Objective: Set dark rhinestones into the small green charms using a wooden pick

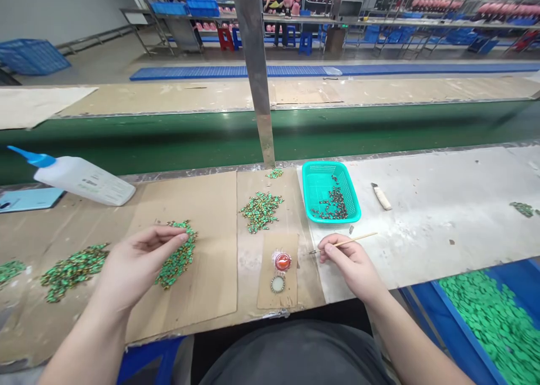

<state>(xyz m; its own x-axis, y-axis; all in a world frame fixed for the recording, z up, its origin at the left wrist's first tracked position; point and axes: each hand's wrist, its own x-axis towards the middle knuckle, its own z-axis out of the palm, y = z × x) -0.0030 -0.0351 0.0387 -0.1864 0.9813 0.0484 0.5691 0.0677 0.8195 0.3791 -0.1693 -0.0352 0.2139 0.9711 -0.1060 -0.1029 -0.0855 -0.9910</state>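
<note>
My left hand [137, 264] hovers over a pile of small green-and-gold pieces [182, 261] on cardboard. Thumb and fingertips are pinched together there; anything between them is too small to make out. Between the fingers of my right hand [352, 266] is a fine brush [356, 239] with a pale wooden handle, its dark thin tip pointing left. Left of that tip, a small cardboard piece [265, 299] bears a shiny red-orange round dish [283, 261] and, nearer me, a pale disc with a beaded rim [278, 284].
More green-and-gold piles [259, 212] lie around. A turquoise basket [316, 182] holds small dark pieces. A white squeeze bottle [84, 178] lies beside a light-blue phone [31, 199]. A cloth-wrapped tool [381, 196] lies right. A metal post [255, 53] rises behind; a blue bin [464, 331] stands lower right.
</note>
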